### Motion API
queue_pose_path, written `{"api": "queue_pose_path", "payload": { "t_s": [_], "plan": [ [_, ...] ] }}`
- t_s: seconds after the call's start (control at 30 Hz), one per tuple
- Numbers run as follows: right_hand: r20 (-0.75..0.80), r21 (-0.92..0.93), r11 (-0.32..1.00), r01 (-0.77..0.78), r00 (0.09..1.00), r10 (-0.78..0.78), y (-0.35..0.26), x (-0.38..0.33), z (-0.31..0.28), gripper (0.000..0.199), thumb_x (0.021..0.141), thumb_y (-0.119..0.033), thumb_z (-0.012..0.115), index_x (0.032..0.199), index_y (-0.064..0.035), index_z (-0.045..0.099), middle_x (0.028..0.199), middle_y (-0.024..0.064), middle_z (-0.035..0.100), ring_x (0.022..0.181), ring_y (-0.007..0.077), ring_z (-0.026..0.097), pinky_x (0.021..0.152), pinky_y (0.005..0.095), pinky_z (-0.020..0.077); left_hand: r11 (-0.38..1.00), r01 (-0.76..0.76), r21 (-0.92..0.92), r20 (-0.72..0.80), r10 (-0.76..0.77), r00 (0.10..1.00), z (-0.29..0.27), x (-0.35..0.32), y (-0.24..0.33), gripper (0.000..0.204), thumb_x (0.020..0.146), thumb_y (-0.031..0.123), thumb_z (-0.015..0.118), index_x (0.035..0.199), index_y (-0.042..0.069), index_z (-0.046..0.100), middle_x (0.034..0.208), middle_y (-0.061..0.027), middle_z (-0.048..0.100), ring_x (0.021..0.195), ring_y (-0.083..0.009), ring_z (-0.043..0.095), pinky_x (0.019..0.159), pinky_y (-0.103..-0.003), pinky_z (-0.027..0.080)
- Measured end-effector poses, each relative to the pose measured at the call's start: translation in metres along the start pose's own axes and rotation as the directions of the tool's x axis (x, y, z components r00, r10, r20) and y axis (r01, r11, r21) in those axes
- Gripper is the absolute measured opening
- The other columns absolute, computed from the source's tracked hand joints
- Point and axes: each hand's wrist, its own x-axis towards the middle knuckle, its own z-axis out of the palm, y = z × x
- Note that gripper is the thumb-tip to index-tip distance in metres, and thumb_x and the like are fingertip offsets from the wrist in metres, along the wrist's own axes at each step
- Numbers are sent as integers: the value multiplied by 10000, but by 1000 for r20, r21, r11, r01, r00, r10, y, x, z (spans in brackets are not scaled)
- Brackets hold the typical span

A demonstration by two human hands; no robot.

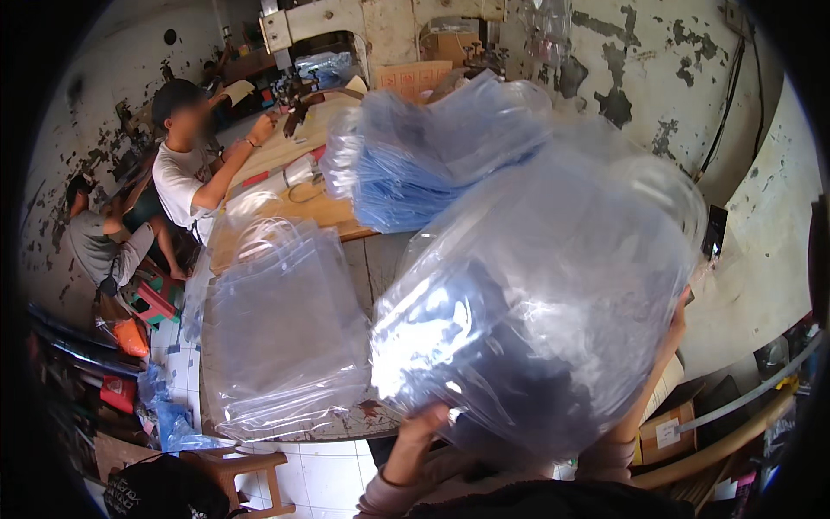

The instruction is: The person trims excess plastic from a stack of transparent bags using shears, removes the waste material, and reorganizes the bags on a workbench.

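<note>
Tilted in front of me is a large clear plastic bag (553,303), glossy with reflections, its loop handles blurred at the upper right. My left hand (421,435) grips its lower left edge, thumb on the near face. On the right edge my right hand (676,322) holds it too, most of its fingers hidden behind the plastic. Whether this is one bag or several layers I cannot tell. To the left lies a neat stack of clear plastic bags (290,320) with handles at the far end. Beyond my hands sits a heaped pile of bluish clear bags (415,182).
A co-worker in a white shirt (183,177) sits at the wooden table (324,130) on the far left; another person (99,238) sits further back. A phone (715,232) is at the right. A brown stool (259,476) stands at lower left, a cardboard box (670,437) at lower right.
</note>
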Motion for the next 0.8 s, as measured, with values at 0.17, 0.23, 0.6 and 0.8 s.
{"api": "queue_pose_path", "payload": {
  "t_s": [0.17,0.23,0.6,0.8],
  "plan": [
    [-255,128,955,-268,922,293,51,-59,-52,583,921,-415,482,1207,92,445,1126,174,533,1027,218,541,874,306,445,965,174,194,-240,-125,963,22,50,41,398,794,205,596,1078,-62,518,941,-135,611,811,-243,628,705,-365,534],
    [-319,-321,811,-489,862,394,68,-89,-58,566,920,-422,471,1225,54,457,1162,136,523,1033,226,527,889,357,448,937,345,43,-348,-310,885,-7,62,41,358,810,155,596,1091,-53,516,947,-135,611,836,-246,631,706,-366,539],
    [208,-901,363,-237,498,842,3,-79,-101,365,862,-380,565,1012,-50,599,798,99,632,777,219,638,669,322,506,768,210,605,-258,-60,964,51,73,92,497,820,65,613,1251,-20,380,1208,-187,486,1112,-289,510,886,-388,446],
    [642,-560,413,718,60,765,-82,-23,-4,430,783,-359,631,1148,-143,564,1012,90,632,859,305,642,762,363,518,-216,-496,841,517,48,855,68,98,126,513,810,119,629,1256,-8,409,1334,-261,346,1282,-399,317,1016,-456,309]
  ]
}}
